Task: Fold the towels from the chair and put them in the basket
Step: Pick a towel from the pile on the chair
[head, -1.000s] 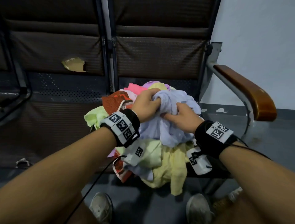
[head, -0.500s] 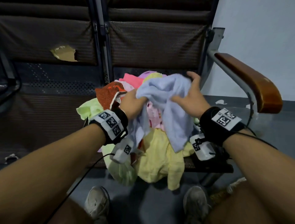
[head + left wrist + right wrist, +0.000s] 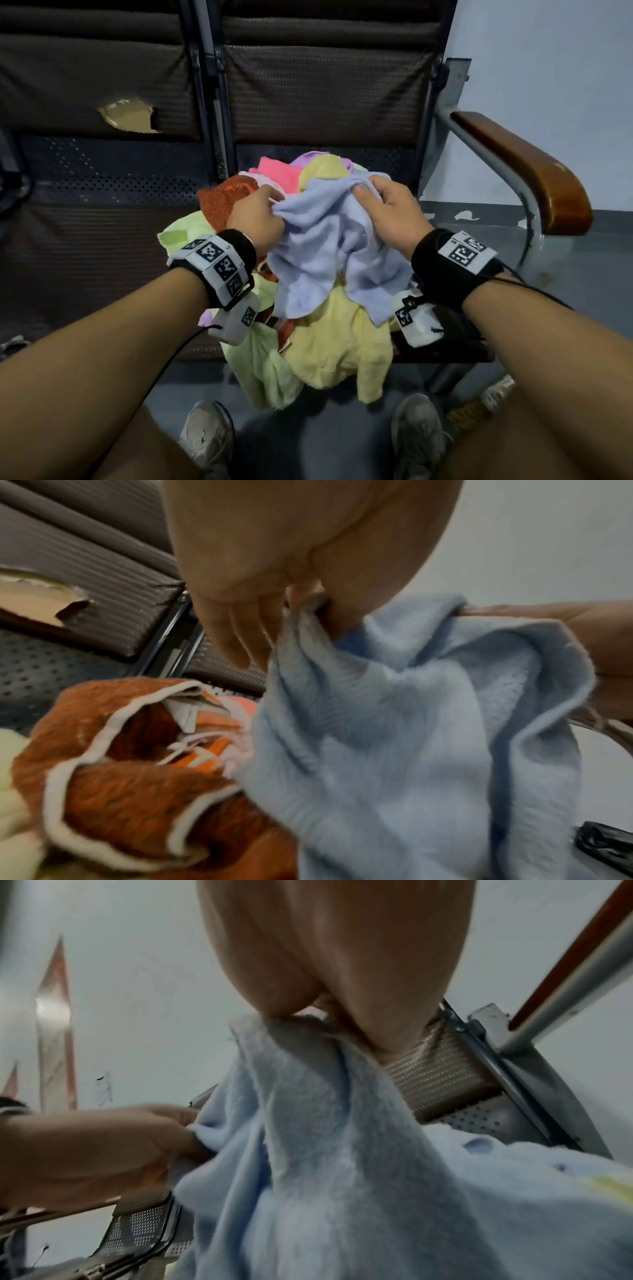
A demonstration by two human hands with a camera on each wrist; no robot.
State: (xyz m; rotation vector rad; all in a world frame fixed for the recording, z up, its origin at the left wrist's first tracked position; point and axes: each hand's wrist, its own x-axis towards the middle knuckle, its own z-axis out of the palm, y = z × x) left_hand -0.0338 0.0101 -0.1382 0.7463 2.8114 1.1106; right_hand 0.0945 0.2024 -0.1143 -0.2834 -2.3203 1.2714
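Observation:
A light blue towel [image 3: 325, 253] hangs crumpled between both my hands above the pile on the chair seat. My left hand [image 3: 263, 216] pinches its left edge [image 3: 301, 620]. My right hand [image 3: 383, 205] grips the upper right edge [image 3: 308, 1031] with thumb on top. Under it lie yellow [image 3: 335, 346], pale green [image 3: 260, 366], rust-orange [image 3: 222, 202] and pink [image 3: 274, 168] towels, some spilling over the seat's front edge. No basket shows in any view.
The chair's dark backrest [image 3: 325, 85] rises behind the pile. A wooden armrest [image 3: 527, 171] on a metal frame juts out at the right. A neighbouring seat [image 3: 85, 222] lies to the left. My shoes [image 3: 205, 438] stand on the grey floor below.
Both hands lifted the blue towel off the pile, spread it, then came closer together and lower, shifting their hold along its top edge.

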